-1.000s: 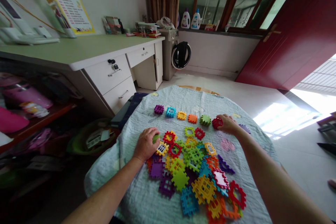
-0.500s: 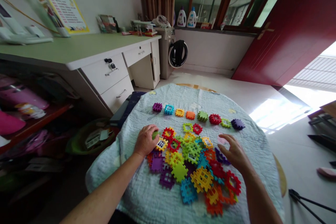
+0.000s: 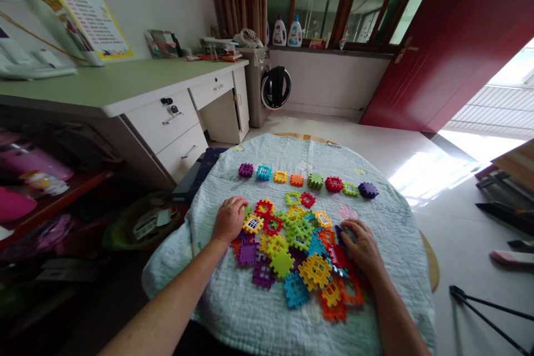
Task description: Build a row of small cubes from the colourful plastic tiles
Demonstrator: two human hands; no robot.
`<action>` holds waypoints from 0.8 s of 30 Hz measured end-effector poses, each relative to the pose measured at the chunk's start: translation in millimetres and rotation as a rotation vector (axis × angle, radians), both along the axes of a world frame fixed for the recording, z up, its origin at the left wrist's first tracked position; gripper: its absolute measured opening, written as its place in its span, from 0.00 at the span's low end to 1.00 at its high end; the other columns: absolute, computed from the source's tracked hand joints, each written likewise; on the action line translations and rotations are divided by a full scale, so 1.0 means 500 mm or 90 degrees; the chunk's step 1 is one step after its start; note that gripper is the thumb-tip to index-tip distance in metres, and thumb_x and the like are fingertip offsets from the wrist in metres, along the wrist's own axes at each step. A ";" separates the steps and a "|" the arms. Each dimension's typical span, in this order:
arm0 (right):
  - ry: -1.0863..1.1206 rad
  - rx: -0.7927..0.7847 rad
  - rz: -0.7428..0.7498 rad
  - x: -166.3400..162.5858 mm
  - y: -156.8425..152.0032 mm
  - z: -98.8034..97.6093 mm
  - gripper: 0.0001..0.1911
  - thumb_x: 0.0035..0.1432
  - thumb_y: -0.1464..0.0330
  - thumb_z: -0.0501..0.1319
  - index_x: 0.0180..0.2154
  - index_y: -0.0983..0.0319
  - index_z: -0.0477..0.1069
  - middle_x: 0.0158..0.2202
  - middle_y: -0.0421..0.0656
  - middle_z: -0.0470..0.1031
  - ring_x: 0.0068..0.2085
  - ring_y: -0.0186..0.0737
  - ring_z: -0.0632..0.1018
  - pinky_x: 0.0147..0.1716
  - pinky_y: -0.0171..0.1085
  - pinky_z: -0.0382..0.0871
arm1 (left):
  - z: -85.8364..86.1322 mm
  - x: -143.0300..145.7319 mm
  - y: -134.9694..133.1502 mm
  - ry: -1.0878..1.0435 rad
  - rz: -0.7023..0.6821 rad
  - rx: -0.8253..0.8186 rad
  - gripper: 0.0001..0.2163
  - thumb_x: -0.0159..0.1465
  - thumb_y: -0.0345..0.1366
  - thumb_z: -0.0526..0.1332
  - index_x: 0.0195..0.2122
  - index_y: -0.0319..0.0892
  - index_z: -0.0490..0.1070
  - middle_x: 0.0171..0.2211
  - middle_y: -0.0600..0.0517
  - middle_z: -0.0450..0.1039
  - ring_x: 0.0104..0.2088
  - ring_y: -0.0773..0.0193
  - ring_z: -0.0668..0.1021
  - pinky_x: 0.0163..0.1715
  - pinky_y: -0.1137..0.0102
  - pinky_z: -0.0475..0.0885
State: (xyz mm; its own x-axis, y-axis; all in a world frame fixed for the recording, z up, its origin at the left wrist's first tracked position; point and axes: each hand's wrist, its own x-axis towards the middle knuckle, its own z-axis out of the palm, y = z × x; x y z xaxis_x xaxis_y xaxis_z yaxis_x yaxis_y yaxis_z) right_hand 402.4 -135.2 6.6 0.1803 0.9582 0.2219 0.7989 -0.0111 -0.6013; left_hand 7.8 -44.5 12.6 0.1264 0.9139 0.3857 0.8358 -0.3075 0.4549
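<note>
A heap of flat, toothed plastic tiles [image 3: 298, 256] in many colours lies on a round table under a pale blue quilted cloth [image 3: 233, 311]. Behind it runs a row of small coloured blocks [image 3: 308, 179], from a purple one at the left to a dark purple one [image 3: 367, 189] at the right. My left hand [image 3: 228, 219] rests curled at the heap's left edge, fingers closed over something green that is mostly hidden. My right hand [image 3: 362, 246] lies on the heap's right side, fingers bent down onto a dark purple tile [image 3: 340, 232].
A long desk with drawers [image 3: 175, 122] stands to the left, with a low red shelf and a green basin [image 3: 137, 225] beside the table. A small washing machine [image 3: 271, 86] is at the back. A red door [image 3: 450, 39] and sunlit floor lie to the right.
My right hand left the red block in the far row and came back down to the heap's right side. The row now shows two more blocks at its right end. My left hand stayed put.
</note>
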 end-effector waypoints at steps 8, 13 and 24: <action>-0.022 -0.037 0.005 0.000 0.002 0.015 0.15 0.52 0.61 0.56 0.39 0.58 0.75 0.46 0.47 0.76 0.49 0.51 0.74 0.55 0.52 0.64 | 0.000 0.000 -0.001 0.004 -0.005 0.005 0.10 0.60 0.31 0.54 0.37 0.44 0.74 0.43 0.46 0.76 0.47 0.54 0.75 0.53 0.58 0.70; -0.070 -0.002 0.110 -0.068 0.009 0.095 0.18 0.56 0.65 0.55 0.47 0.58 0.73 0.50 0.48 0.75 0.53 0.51 0.72 0.56 0.52 0.62 | -0.004 -0.002 0.001 -0.005 -0.007 0.000 0.08 0.60 0.32 0.55 0.38 0.44 0.72 0.42 0.47 0.76 0.47 0.54 0.75 0.53 0.58 0.69; -0.172 -0.205 0.324 -0.215 0.052 0.154 0.32 0.49 0.76 0.57 0.57 0.56 0.67 0.56 0.47 0.72 0.58 0.51 0.67 0.57 0.52 0.60 | -0.010 -0.003 0.004 -0.026 -0.003 0.000 0.07 0.58 0.32 0.57 0.36 0.45 0.72 0.41 0.47 0.76 0.45 0.54 0.75 0.51 0.59 0.70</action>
